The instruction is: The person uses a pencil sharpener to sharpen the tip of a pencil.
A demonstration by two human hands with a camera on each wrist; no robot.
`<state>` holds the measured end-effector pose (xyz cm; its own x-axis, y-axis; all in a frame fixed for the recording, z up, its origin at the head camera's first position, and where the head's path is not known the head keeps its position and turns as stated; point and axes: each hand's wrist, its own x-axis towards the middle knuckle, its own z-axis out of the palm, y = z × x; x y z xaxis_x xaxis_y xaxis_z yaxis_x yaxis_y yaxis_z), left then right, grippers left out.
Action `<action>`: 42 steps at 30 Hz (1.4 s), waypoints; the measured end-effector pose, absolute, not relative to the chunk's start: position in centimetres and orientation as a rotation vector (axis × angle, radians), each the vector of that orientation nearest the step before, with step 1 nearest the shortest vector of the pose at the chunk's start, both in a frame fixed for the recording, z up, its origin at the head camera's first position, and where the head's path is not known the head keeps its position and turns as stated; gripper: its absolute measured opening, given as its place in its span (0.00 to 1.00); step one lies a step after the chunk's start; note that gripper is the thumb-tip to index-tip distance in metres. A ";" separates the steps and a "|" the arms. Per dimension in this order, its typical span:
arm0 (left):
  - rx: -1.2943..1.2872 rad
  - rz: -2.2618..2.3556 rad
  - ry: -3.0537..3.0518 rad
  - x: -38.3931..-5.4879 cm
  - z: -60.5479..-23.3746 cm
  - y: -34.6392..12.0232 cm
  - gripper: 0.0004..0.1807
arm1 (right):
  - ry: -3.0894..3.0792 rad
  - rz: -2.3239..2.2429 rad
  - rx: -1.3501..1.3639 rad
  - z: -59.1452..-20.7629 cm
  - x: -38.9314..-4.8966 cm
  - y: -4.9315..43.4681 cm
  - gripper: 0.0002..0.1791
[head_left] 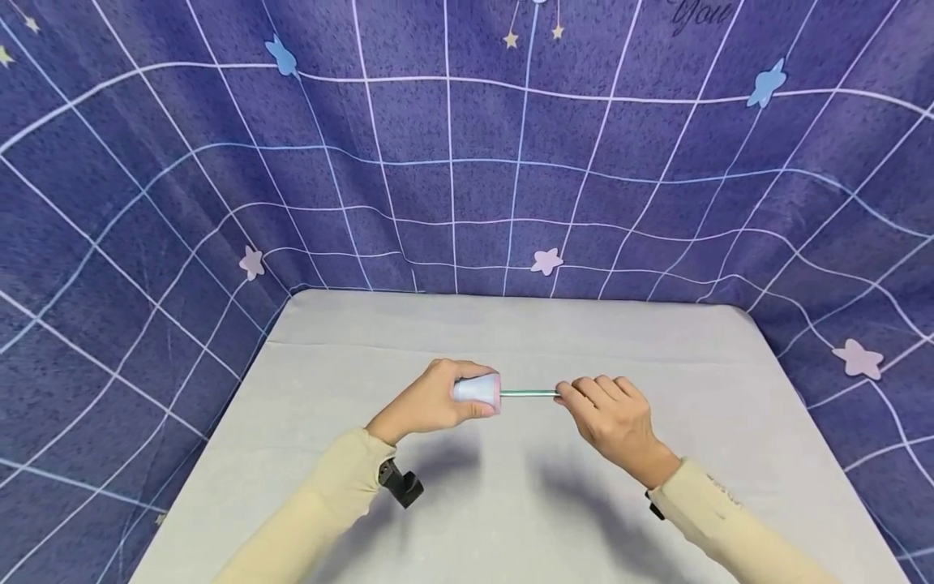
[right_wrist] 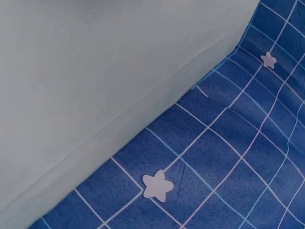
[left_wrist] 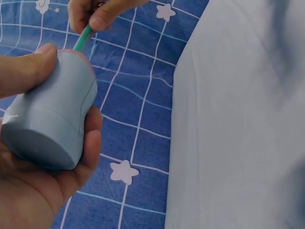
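Note:
My left hand grips a light blue, waisted pencil sharpener with a pink end, held sideways above the table. In the left wrist view its flat base faces the camera, and the thumb and fingers wrap round the sharpener. A green pencil runs from the pink end to my right hand, which pinches its far end. The pencil's tip is hidden at the sharpener's pink end. Neither hand nor pencil shows in the right wrist view.
A table under a white cloth lies below both hands, with their shadows on it. Blue curtain fabric with a grid and stars hangs behind and at both sides. Each wrist carries a black strap-on device.

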<state>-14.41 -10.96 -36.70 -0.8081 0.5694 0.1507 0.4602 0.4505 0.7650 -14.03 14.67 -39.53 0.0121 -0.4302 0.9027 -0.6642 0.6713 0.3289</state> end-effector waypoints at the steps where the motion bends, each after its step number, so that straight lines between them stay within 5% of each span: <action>1: 0.930 1.292 2.568 -14.4 -36.8 -10.9 0.20 | -1.609 0.221 0.910 -39.4 -14.0 14.7 0.18; 7: 1.079 1.268 2.655 -14.0 -37.9 -10.3 0.23 | -1.820 0.385 1.008 -39.7 -13.5 15.3 0.19; 14: 1.220 1.148 2.813 -13.2 -39.7 -9.9 0.27 | -2.643 1.085 1.024 -39.0 -13.4 16.5 0.06; 23: 1.525 0.814 2.976 -12.9 -41.5 -9.8 0.29 | -3.056 2.086 0.805 -40.1 -15.0 17.1 0.14; 32: 1.475 0.643 3.030 -13.4 -40.7 -10.0 0.28 | -2.928 1.804 0.951 -41.2 -14.5 16.9 0.08; 42: 1.056 0.932 2.732 -14.2 -39.3 -10.0 0.21 | -2.505 1.035 0.944 -42.2 -13.6 16.6 0.07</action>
